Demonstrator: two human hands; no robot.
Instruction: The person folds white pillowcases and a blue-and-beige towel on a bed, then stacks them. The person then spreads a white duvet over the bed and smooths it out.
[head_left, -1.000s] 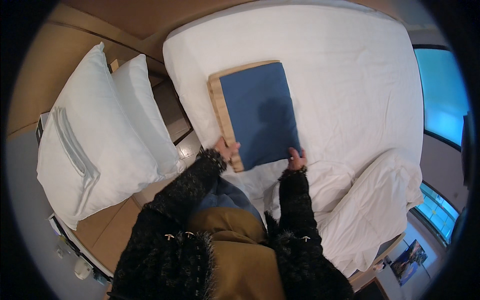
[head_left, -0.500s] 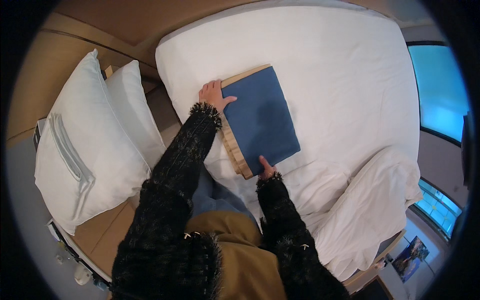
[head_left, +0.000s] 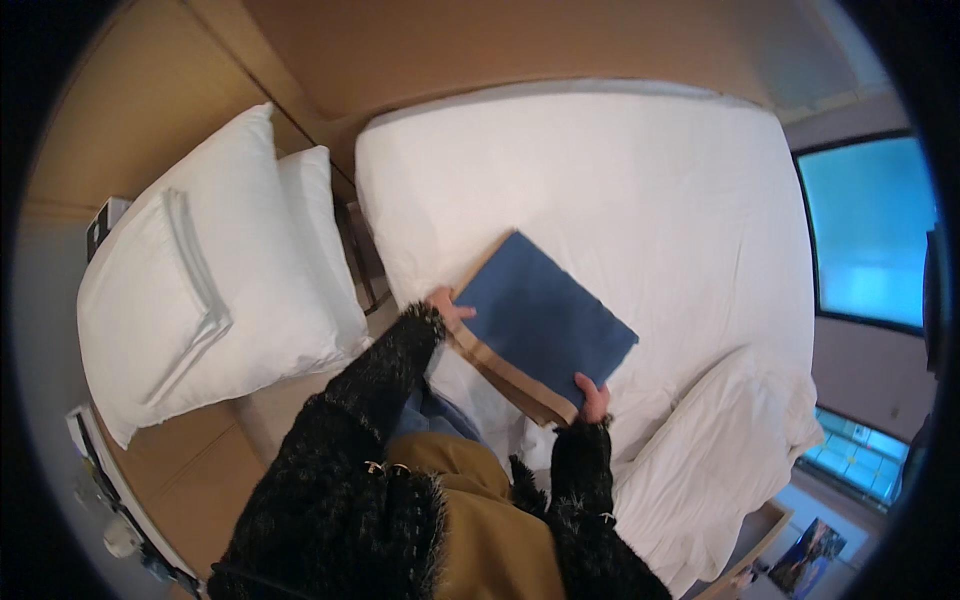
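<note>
Person is using both bare hands on a folded cloth (head_left: 545,315), blue face showing, tan layered band running along its near-left edge. Cloth is sitting over the near part of the white-sheeted bed (head_left: 620,190), in front of the person, turned at an angle with one corner pointing toward the far side. Cannot tell whether its underside is touching the sheet all over.

Left hand (head_left: 452,303) is gripping the cloth at its left corner, thumb lying over the top, fingers mostly hidden round the edge. Right hand (head_left: 592,398) is pinching the near-right edge close to the near corner, thumb pressing on the blue face, other fingers mostly out of sight underneath. Both hands are closing only as far as the cloth's thickness.

Person is wearing a fuzzy black jacket (head_left: 330,490), a mustard top (head_left: 495,520) and jeans (head_left: 425,418).

To the left, a large white pillow (head_left: 235,270) is leaning in front of a second white pillow (head_left: 318,240); a white folded linen (head_left: 150,290) is lying against the front one. Bunched white bedding (head_left: 715,450) is spreading over the bed's near-right part. A blue-lit window (head_left: 868,230) is showing at right, and a picture (head_left: 808,558) is appearing lower right.
</note>
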